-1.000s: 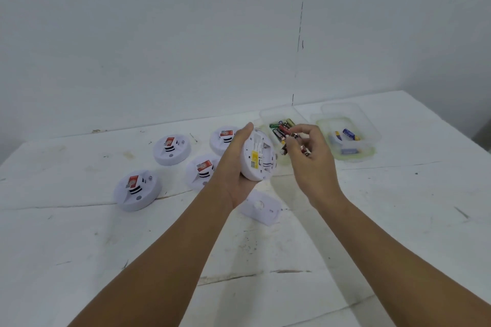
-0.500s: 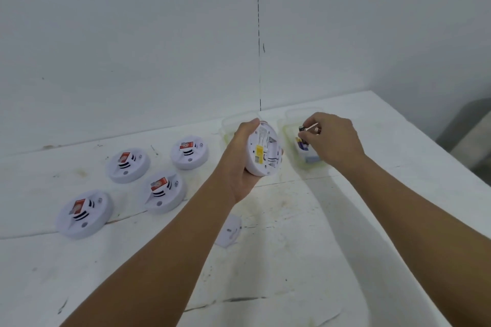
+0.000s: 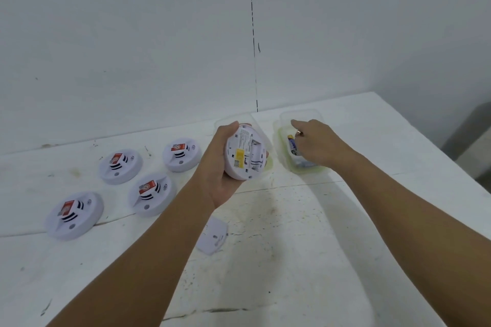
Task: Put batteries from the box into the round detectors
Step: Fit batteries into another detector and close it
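Our left hand (image 3: 220,167) grips the open detector (image 3: 245,155) upright, its battery bay turned toward us for loading. Our right hand (image 3: 316,142) reaches into the clear box (image 3: 300,141) at two o'clock on the table (image 3: 292,260), fingers curled beside a blue battery (image 3: 292,144); we cannot tell whether it holds anything. Four detectors (image 3: 121,166) wait at nine o'clock.

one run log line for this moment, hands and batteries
left hand: holds detector, back side up | right hand: reaching into box over blue battery | four detectors on table
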The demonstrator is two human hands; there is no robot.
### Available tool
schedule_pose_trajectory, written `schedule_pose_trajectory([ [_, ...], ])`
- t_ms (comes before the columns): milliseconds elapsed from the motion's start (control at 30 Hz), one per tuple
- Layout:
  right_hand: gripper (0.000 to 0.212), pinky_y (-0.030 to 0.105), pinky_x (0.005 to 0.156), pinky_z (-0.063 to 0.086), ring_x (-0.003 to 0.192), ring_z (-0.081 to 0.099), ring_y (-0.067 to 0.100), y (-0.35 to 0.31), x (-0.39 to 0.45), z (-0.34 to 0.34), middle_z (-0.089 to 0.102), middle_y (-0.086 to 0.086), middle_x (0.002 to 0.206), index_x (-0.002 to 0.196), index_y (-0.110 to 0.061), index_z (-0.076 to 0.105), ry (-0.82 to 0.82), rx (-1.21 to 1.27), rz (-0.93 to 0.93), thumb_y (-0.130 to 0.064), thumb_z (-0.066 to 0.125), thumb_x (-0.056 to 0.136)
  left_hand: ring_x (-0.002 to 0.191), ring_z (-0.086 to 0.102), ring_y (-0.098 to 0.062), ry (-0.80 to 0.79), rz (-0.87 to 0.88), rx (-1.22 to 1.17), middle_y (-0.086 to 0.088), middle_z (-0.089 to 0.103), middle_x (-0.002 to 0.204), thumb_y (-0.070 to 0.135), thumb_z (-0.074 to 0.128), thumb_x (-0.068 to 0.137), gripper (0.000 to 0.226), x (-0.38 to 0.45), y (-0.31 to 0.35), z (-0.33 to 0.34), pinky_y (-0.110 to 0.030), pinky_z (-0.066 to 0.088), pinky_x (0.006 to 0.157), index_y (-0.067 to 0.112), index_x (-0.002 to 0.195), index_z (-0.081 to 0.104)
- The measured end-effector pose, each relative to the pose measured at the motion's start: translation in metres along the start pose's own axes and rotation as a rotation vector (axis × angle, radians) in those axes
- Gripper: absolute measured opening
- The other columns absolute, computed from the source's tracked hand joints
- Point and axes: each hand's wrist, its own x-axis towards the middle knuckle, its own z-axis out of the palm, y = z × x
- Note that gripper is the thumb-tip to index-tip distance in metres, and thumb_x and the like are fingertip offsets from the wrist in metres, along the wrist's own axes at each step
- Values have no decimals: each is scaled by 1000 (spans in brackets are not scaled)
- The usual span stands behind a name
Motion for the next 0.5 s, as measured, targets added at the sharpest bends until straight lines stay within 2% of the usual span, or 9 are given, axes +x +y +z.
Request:
schedule_pose_trajectory([
  [67, 57, 43, 89, 52, 103, 60, 34, 3, 1, 1, 65, 16, 114, 156, -10, 35, -39, -71, -39, -5, 43, 100, 99, 68, -34, -3, 19, 2, -12, 70, 108, 40, 60, 96, 32, -4, 2, -1, -56, 50, 107, 15, 112, 69],
  [100, 65, 41, 87, 53, 101, 60, 31, 5, 1, 2, 66, 12, 114, 161, -18, 26, -40, -76, -52, -8, 48, 101, 96, 69, -33, -7, 26, 0, -11, 70, 106, 40, 60, 95, 31, -6, 3, -2, -53, 57, 98, 15, 110, 69],
  [167, 80, 39, 82, 55, 101, 62, 28, 12, 3, 5, 68, 9, 119, 165, -27, 15, -26, -23, -49, -14, 58, 100, 94, 68, -32, -15, 36, -13, -11, 69, 102, 39, 59, 94, 29, -10, 6, -4, -45, 62, 79, 14, 107, 69],
  [233, 85, 34, 76, 53, 103, 61, 25, 16, 5, 7, 63, 3, 125, 166, -29, 14, 4, 42, -34, -21, 66, 98, 96, 66, -33, 4, 46, -30, -12, 69, 101, 39, 59, 95, 29, -14, 8, -8, -42, 62, 71, 14, 105, 69],
  [300, 82, 33, 77, 52, 105, 61, 22, 17, 6, 9, 57, 1, 125, 165, -28, 19, 56, 58, -28, -26, 67, 99, 105, 64, -35, 21, 54, -36, -11, 71, 104, 41, 61, 91, 30, -15, 10, -14, -46, 62, 79, 16, 104, 72],
  [400, 66, 43, 90, 57, 105, 67, 28, 16, 5, 13, 63, 12, 129, 159, -22, 35, 158, 22, -67, -21, 65, 100, 115, 60, -36, 73, 64, -35, -11, 72, 109, 43, 63, 89, 35, -17, 12, -25, -50, 49, 106, 17, 109, 72],
  [500, 52, 46, 98, 54, 111, 65, 27, 12, 4, 16, 63, 9, 133, 152, -21, 45, 242, 40, -111, -18, 60, 102, 116, 59, -38, 87, 56, -54, -13, 69, 114, 44, 61, 93, 38, -19, 14, -32, -51, 45, 111, 17, 119, 67],
])
